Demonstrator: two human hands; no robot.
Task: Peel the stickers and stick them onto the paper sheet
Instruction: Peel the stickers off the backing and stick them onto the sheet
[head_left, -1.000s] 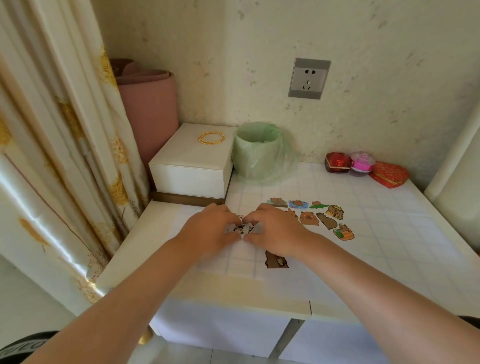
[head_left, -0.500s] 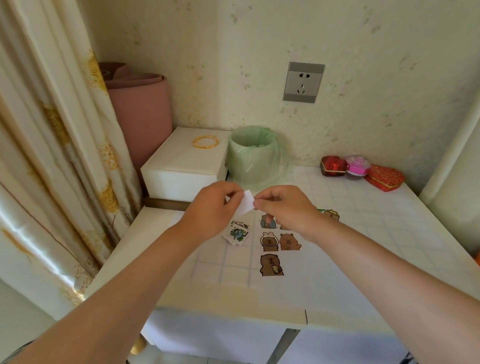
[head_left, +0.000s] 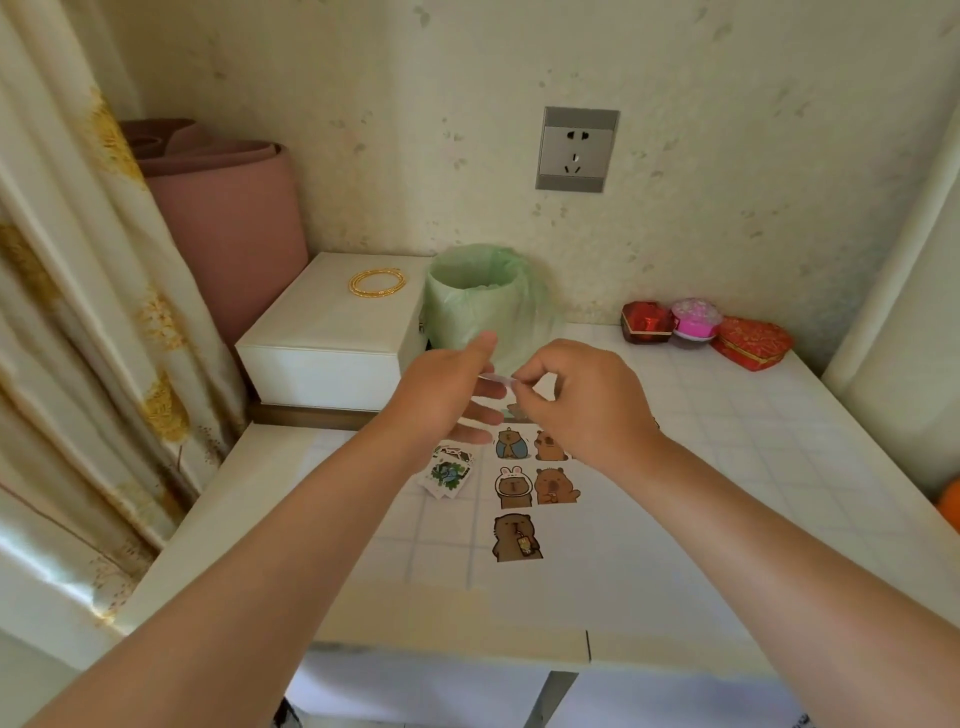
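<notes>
A white paper sheet lies on the checked table and carries several brown capybara stickers. Left of them sits a small stack of unpeeled stickers. Both hands hover above the sheet's far end. My right hand pinches a small pale sticker piece between thumb and fingertips. My left hand is just left of it, with straight fingers and a raised thumb, holding nothing that I can see. More stickers farther back are hidden under my right hand.
A bin lined with a green bag stands just behind the hands. A white box with a gold bracelet is at the back left, beside a pink roll and a curtain. Red and pink gift boxes sit at the back right.
Both hands lifted off the table with a sticker piece. The left hand then let go and opened, while the right hand keeps pinching it. The view moved closer.
</notes>
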